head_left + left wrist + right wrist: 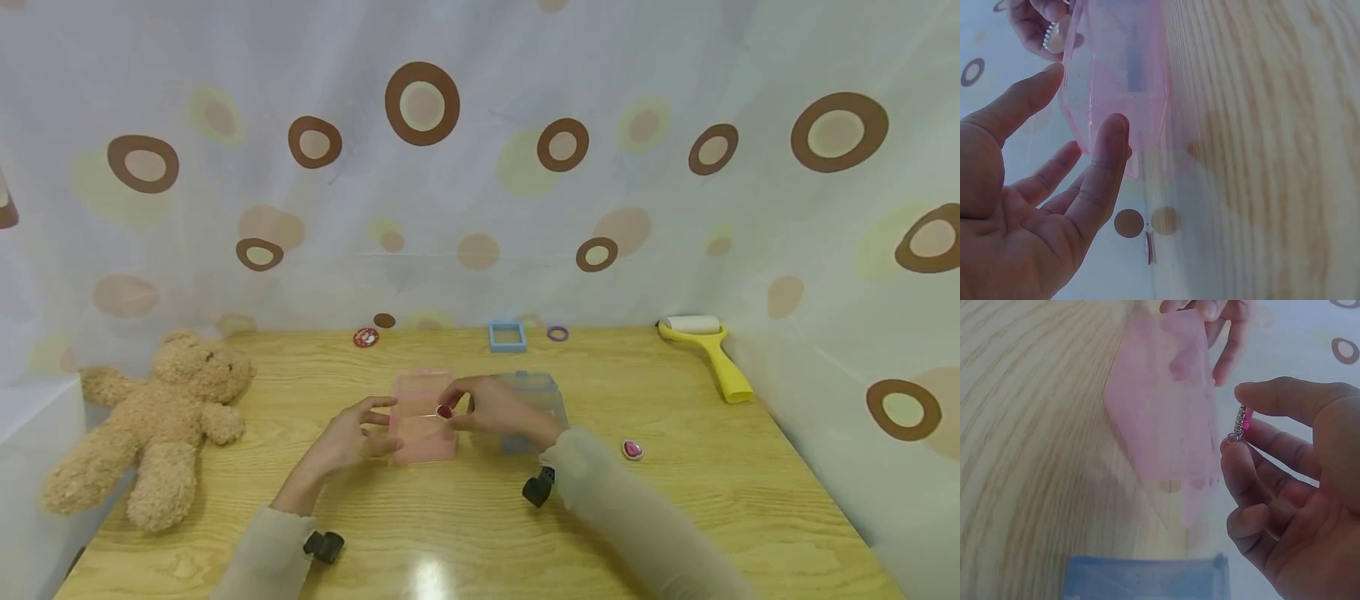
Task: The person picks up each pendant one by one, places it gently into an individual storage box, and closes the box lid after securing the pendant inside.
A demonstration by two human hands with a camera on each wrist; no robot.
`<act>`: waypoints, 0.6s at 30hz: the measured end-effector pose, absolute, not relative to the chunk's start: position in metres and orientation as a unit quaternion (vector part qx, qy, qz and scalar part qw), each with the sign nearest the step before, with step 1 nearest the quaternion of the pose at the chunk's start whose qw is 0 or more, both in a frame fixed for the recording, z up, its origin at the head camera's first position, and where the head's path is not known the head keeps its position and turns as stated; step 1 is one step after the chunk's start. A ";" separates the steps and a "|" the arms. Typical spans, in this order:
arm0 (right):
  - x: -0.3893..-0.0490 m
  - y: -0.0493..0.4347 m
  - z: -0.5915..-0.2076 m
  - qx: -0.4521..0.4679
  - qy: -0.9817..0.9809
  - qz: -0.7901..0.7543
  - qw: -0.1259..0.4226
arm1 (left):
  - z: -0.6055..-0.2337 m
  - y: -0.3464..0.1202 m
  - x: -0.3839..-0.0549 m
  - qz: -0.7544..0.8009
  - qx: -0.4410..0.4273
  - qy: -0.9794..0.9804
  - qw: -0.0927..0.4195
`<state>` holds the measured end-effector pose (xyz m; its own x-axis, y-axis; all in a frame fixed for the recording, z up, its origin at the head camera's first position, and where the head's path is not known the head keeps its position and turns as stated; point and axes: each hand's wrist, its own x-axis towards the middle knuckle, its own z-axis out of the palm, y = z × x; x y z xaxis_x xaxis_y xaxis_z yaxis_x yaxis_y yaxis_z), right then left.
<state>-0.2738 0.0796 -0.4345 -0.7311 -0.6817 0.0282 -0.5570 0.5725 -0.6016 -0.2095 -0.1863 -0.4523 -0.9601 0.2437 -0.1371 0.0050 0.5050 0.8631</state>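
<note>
A pink see-through plastic box point(424, 452) stands open on the table, its lid raised at the back. My left hand point(347, 439) is at the box's left end with the fingers spread and loosely bent; the left wrist view shows thumb and fingertips against or very near its wall. Above the box my right hand point(491, 406) pinches a small gem charm point(1243, 422) between thumb and finger. The charm has a silvery beaded rim and a red-pink face. Beside the pink box, partly behind my right hand and wrist, is a blue see-through box point(555, 404).
A pink gem charm point(632, 450) lies right of the blue box. Toward the back are a round red badge point(366, 337), a light-blue square frame point(507, 347) and a purple ring point(557, 340). A teddy bear point(168, 408) lies left, a yellow-handled lint roller point(723, 367) right.
</note>
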 end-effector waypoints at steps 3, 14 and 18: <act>-0.274 0.074 -0.438 -0.352 0.876 -0.308 0.114 | -0.452 -0.186 -0.210 0.493 0.068 0.858 0.125; -0.272 0.058 -0.450 -0.341 0.880 -0.308 0.119 | -0.451 -0.185 -0.208 0.496 0.062 0.857 0.126; -0.272 0.053 -0.452 -0.346 0.886 -0.292 0.104 | -0.451 -0.185 -0.208 0.497 0.068 0.856 0.126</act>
<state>-0.2724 0.0528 -0.4515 -0.7393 -0.6731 0.0172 -0.5511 0.5903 -0.5898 -0.2085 -0.1855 -0.4510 -0.9590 0.2414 -0.1482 -0.0089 0.4972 0.8676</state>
